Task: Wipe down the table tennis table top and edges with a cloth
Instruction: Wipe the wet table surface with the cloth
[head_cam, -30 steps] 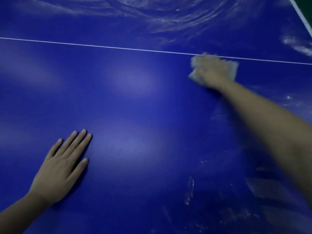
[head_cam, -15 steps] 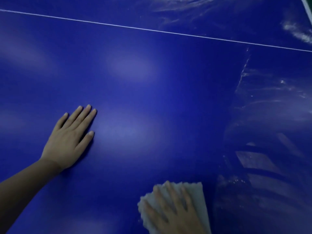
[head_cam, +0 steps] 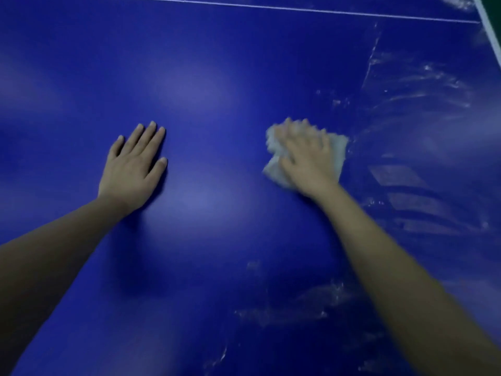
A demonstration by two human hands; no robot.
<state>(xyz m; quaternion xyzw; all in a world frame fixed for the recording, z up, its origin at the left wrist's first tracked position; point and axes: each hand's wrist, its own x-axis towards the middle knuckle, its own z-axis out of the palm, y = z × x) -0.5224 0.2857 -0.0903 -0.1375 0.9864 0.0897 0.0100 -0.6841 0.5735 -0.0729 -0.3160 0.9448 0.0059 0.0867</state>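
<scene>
The blue table (head_cam: 217, 77) fills the whole view. Its only visible border is a pale edge band (head_cam: 488, 25) cutting the corner at 1 o'clock. A thin white line (head_cam: 298, 8) runs across the top at 12 o'clock and meets that band. Wide bare surface lies open from 9 o'clock round to 12, and again at 6 o'clock between the two forearms. Wet streaks (head_cam: 406, 85) and smears cover the side from 2 to 4 o'clock, with fainter smears (head_cam: 284, 308) at 5 o'clock.

Both forearms reach in from the bottom corners and angle toward the middle. The left hand (head_cam: 132, 169) sits at 9 o'clock, palm down and flat on the table, with straight fingers close together pointing toward 1 o'clock and the thumb out to the side. It holds nothing.

The right hand (head_cam: 306, 156), at 2 o'clock, presses down on the cloth (head_cam: 339, 150), its fingers spread over it rather than curled round, though motion blur softens them. The pale, crumpled cloth lies on the table under that palm, showing past it at 3 and 9 o'clock, right at the border of the wet streaks.
</scene>
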